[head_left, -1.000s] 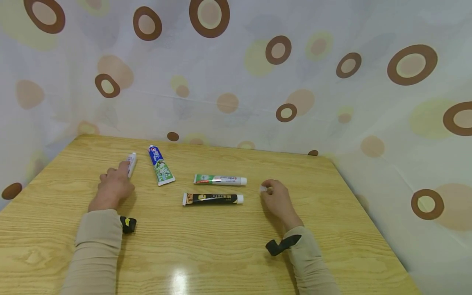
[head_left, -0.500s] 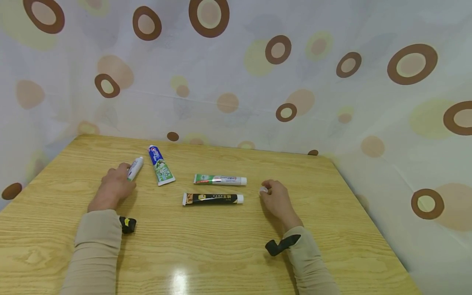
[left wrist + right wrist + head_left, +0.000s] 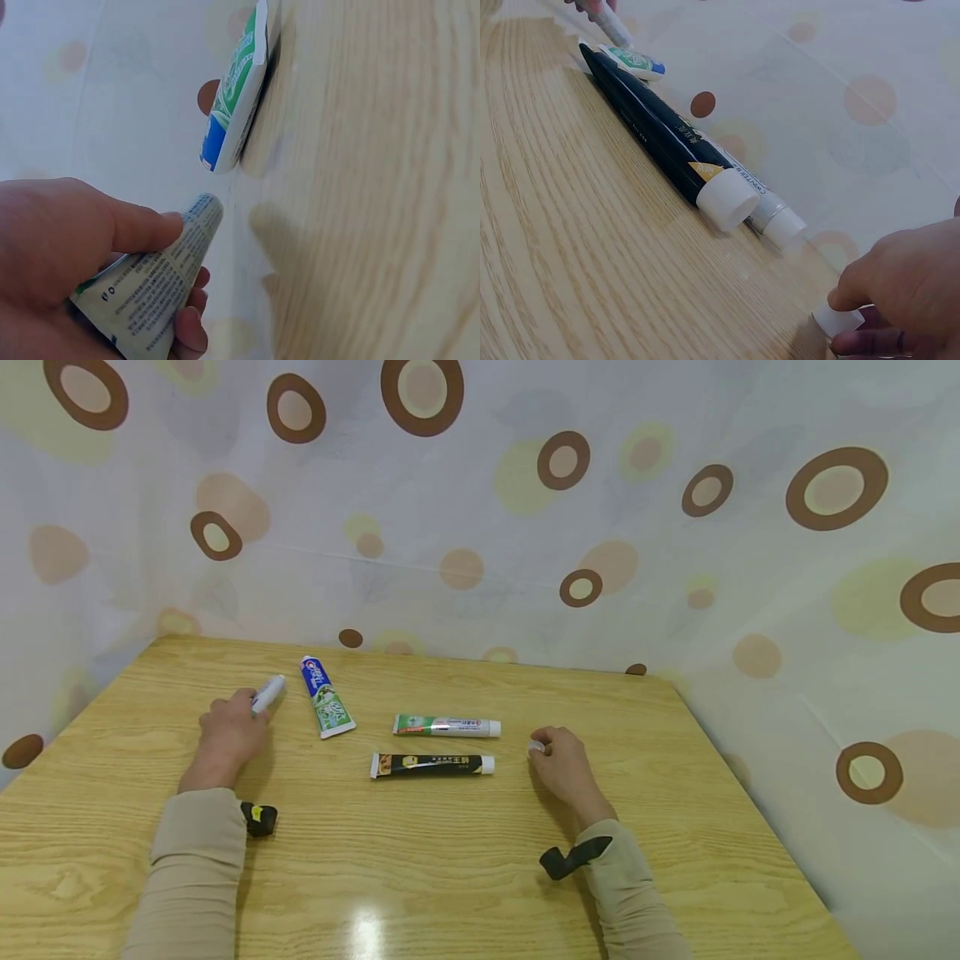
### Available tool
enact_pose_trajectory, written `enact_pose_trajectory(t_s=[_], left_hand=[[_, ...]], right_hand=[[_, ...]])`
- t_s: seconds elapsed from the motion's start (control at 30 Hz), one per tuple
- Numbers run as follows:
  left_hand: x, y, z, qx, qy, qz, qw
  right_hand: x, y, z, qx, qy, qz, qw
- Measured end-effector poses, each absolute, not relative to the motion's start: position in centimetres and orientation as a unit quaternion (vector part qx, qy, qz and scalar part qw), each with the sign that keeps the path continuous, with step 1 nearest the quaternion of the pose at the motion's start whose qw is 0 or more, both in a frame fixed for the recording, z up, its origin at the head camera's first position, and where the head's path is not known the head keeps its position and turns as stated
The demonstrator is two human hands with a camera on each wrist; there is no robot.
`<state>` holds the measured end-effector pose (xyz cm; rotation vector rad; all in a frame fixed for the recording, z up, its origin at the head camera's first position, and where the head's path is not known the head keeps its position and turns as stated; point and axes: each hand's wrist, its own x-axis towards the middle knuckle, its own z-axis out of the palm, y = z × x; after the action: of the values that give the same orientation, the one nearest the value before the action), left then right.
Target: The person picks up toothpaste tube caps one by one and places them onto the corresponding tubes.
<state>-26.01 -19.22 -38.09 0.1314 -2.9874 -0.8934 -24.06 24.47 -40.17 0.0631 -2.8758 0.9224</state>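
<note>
At the left of the table, my left hand (image 3: 228, 735) grips a white toothpaste tube (image 3: 267, 694). In the left wrist view the thumb lies along that tube's printed side (image 3: 161, 289), with fingertips curled on the other side. Just right of it lies a blue and green toothpaste tube (image 3: 327, 697). My right hand (image 3: 562, 764) pinches a small white cap (image 3: 838, 319) between thumb and fingers, low at the tabletop. Left of that hand lie a green and white toothpaste tube (image 3: 447, 726) and a black toothpaste tube (image 3: 432, 765), their capped ends toward it.
The wood-grain table (image 3: 420, 860) meets a patterned cloth backdrop (image 3: 465, 510) along its back and sides. Light glares off the table near the front. Both wrists carry a black strap-mounted camera (image 3: 573, 857).
My left hand has picked up the white tube, whose capped end now tilts further right. The right hand stays in place with the cap, and the other tubes lie unmoved.
</note>
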Motion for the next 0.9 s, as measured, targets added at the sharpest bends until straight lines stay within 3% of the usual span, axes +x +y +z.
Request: enact_pose_trajectory(t_s=[0.23, 0.9], left_hand=[[-25.9, -19.4, -37.7, 0.064, -0.940, -0.324, 0.084], [-25.8, -18.8, -36.6, 0.083, -0.897, -0.394, 0.179]], right_hand=[[-24.0, 24.4, -40.0, 0.022, -0.950, 0.308, 0.058], [-24.0, 24.5, -40.1, 0.022, -0.948, 0.311, 0.061]])
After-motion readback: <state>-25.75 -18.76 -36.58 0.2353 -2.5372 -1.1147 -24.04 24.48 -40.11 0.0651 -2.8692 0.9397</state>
